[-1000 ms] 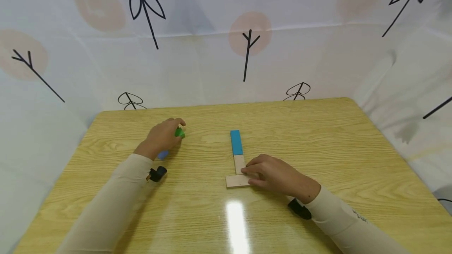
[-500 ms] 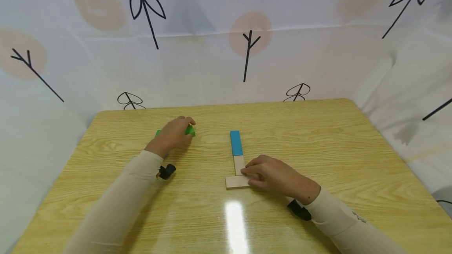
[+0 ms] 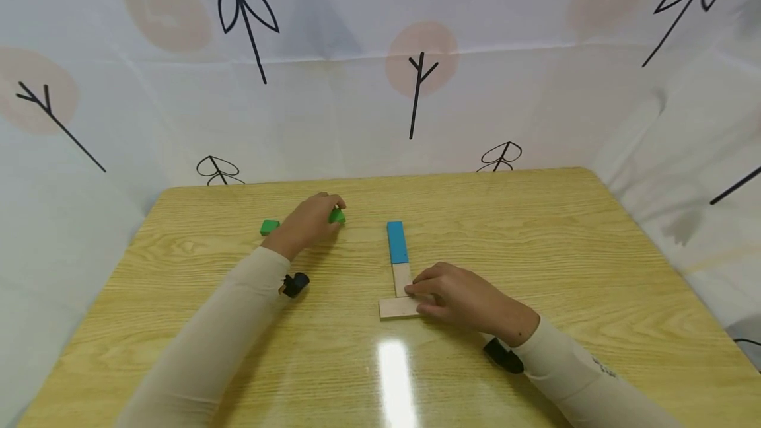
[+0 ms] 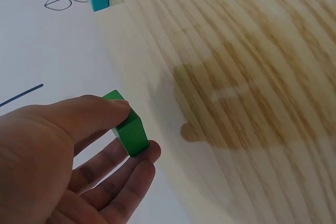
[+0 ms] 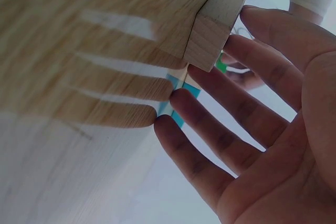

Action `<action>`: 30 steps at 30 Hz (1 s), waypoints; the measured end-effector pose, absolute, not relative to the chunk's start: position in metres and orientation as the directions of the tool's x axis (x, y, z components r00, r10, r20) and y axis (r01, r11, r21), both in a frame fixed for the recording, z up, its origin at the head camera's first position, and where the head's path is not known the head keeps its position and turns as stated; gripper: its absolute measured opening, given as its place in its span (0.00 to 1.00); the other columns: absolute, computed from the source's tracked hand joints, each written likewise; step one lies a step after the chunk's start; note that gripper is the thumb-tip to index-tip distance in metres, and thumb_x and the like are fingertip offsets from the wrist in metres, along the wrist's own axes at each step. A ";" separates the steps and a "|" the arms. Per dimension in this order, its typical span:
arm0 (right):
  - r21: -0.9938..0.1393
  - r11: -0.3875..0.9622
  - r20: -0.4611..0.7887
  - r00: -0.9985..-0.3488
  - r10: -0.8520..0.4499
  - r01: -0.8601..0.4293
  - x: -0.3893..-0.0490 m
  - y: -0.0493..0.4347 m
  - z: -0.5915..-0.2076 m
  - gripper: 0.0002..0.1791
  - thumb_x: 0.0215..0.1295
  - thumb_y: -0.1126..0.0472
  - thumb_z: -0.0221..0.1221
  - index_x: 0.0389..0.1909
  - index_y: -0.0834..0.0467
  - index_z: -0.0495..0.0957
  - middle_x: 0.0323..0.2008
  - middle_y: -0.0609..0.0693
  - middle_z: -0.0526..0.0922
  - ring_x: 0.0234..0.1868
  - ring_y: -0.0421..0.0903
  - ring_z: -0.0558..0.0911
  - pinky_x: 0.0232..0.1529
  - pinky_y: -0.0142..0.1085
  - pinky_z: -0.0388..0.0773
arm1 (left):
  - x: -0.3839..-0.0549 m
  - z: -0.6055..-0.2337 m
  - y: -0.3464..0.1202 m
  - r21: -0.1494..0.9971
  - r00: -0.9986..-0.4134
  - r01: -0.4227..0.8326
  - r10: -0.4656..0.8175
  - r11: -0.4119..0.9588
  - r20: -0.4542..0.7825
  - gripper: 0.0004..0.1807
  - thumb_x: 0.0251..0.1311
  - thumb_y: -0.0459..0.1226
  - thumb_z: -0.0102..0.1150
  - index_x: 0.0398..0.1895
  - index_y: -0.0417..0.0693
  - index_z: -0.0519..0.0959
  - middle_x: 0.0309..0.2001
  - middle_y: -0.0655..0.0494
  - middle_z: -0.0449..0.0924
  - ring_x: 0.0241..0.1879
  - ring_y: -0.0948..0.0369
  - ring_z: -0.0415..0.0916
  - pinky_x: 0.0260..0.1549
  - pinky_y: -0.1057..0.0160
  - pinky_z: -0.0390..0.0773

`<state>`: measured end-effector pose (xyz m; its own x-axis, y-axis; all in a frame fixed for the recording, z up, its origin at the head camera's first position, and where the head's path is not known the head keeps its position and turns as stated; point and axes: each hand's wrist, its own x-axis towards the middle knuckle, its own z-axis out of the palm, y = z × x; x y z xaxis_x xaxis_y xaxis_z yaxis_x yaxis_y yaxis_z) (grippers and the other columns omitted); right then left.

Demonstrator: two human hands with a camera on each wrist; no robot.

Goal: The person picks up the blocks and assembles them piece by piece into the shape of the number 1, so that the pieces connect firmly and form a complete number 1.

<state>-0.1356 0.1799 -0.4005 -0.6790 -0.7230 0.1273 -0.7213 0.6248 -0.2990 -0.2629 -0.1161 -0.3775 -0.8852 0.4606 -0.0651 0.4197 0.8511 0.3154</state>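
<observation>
My left hand [image 3: 306, 223] pinches a small green block [image 4: 131, 132] between thumb and fingers, above the table at the left of centre. A second green block [image 3: 269, 227] lies on the table beside that wrist. My right hand [image 3: 460, 296] holds a plain wooden plank [image 3: 395, 308] lying crosswise, thumb on the near side and fingers beyond it; its right part is hidden. Another plain wooden piece [image 3: 401, 279] runs away from it, and a blue block [image 3: 397, 242] continues that line. The right wrist view shows the end of the plank [image 5: 207, 38] close up.
The wood-grain table [image 3: 535, 230] has a rounded far edge against a white printed cloth [image 3: 333, 117]. Small black cameras [image 3: 295, 285] sit at both wrists. Light glares off the table's front middle.
My left hand has moved right and slightly away with the green block, uncovering the second green block. A bluish piece seen earlier under the wrist is now hidden. The right hand stays put.
</observation>
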 end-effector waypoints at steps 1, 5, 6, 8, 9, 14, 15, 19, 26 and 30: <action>-0.300 0.625 0.127 -0.679 -0.723 -0.721 -0.136 0.180 -0.401 0.17 0.64 0.57 0.67 0.53 0.55 0.85 0.49 0.50 0.86 0.51 0.47 0.83 0.49 0.40 0.82 | -0.263 -0.378 -0.115 0.318 -0.882 0.426 0.468 0.847 -0.064 0.21 0.70 0.36 0.59 0.64 0.40 0.74 0.60 0.43 0.77 0.55 0.50 0.79 0.54 0.54 0.80; -0.304 0.627 0.120 -0.682 -0.721 -0.717 -0.135 0.179 -0.400 0.17 0.64 0.58 0.67 0.53 0.55 0.85 0.49 0.50 0.86 0.51 0.48 0.83 0.48 0.40 0.82 | -0.264 -0.380 -0.109 0.325 -0.872 0.437 0.483 0.839 -0.075 0.20 0.70 0.35 0.57 0.63 0.40 0.74 0.60 0.42 0.76 0.54 0.50 0.79 0.53 0.54 0.80; -0.306 0.628 0.117 -0.683 -0.721 -0.716 -0.135 0.179 -0.400 0.17 0.64 0.58 0.67 0.53 0.56 0.85 0.49 0.50 0.86 0.51 0.48 0.82 0.49 0.40 0.82 | -0.265 -0.380 -0.108 0.326 -0.871 0.436 0.484 0.839 -0.081 0.20 0.70 0.35 0.57 0.63 0.40 0.74 0.60 0.42 0.76 0.54 0.50 0.79 0.53 0.54 0.80; -0.308 0.629 0.115 -0.684 -0.720 -0.714 -0.134 0.179 -0.400 0.17 0.64 0.58 0.67 0.53 0.56 0.85 0.49 0.50 0.86 0.51 0.48 0.82 0.49 0.40 0.82 | -0.266 -0.382 -0.105 0.330 -0.870 0.432 0.484 0.839 -0.092 0.20 0.70 0.34 0.57 0.64 0.41 0.74 0.60 0.42 0.75 0.53 0.51 0.79 0.52 0.54 0.80; -0.307 0.630 0.114 -0.684 -0.720 -0.714 -0.134 0.179 -0.399 0.17 0.64 0.58 0.67 0.53 0.56 0.85 0.50 0.50 0.86 0.51 0.48 0.82 0.49 0.40 0.82 | -0.267 -0.383 -0.104 0.330 -0.870 0.430 0.483 0.840 -0.096 0.20 0.70 0.34 0.56 0.64 0.42 0.74 0.60 0.43 0.75 0.53 0.52 0.79 0.52 0.54 0.80; -0.300 0.631 0.114 -0.684 -0.721 -0.715 -0.135 0.179 -0.399 0.16 0.64 0.57 0.67 0.52 0.56 0.85 0.49 0.50 0.86 0.51 0.48 0.83 0.50 0.41 0.82 | -0.270 -0.385 -0.097 0.330 -0.868 0.432 0.487 0.839 -0.101 0.21 0.70 0.34 0.56 0.64 0.44 0.74 0.59 0.44 0.75 0.48 0.54 0.77 0.48 0.56 0.79; -0.300 0.631 0.114 -0.684 -0.721 -0.715 -0.135 0.179 -0.399 0.16 0.64 0.57 0.67 0.52 0.55 0.85 0.49 0.50 0.86 0.51 0.48 0.83 0.50 0.41 0.82 | -0.271 -0.385 -0.095 0.328 -0.866 0.435 0.489 0.839 -0.102 0.21 0.70 0.34 0.56 0.65 0.44 0.74 0.59 0.45 0.75 0.47 0.55 0.77 0.47 0.56 0.78; -0.307 0.633 0.109 -0.687 -0.719 -0.711 -0.136 0.179 -0.400 0.16 0.65 0.57 0.67 0.53 0.55 0.85 0.49 0.50 0.86 0.51 0.47 0.83 0.50 0.41 0.82 | -0.273 -0.386 -0.088 0.303 -0.859 0.453 0.501 0.838 -0.101 0.22 0.70 0.35 0.56 0.66 0.46 0.73 0.60 0.46 0.75 0.46 0.55 0.77 0.47 0.56 0.78; -0.306 0.636 0.108 -0.689 -0.716 -0.709 -0.136 0.179 -0.400 0.16 0.65 0.57 0.67 0.53 0.55 0.85 0.49 0.49 0.86 0.51 0.47 0.82 0.49 0.41 0.82 | -0.277 -0.387 -0.079 0.252 -0.851 0.483 0.517 0.838 -0.088 0.21 0.71 0.38 0.56 0.66 0.48 0.73 0.60 0.49 0.78 0.51 0.56 0.79 0.50 0.56 0.79; -0.314 0.636 0.105 -0.692 -0.715 -0.705 -0.136 0.179 -0.400 0.16 0.65 0.57 0.66 0.53 0.55 0.86 0.49 0.49 0.86 0.51 0.47 0.82 0.49 0.41 0.82 | -0.280 -0.388 -0.074 0.281 -0.845 0.484 0.526 0.829 -0.096 0.21 0.72 0.37 0.55 0.65 0.46 0.74 0.59 0.49 0.78 0.51 0.55 0.78 0.50 0.57 0.79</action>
<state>-0.1357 0.1794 -0.3999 -0.6916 -0.7146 0.1052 -0.7049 0.6361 -0.3139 -0.2799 -0.0740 -0.3877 -0.8449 0.5262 -0.0965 0.4841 0.8287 0.2807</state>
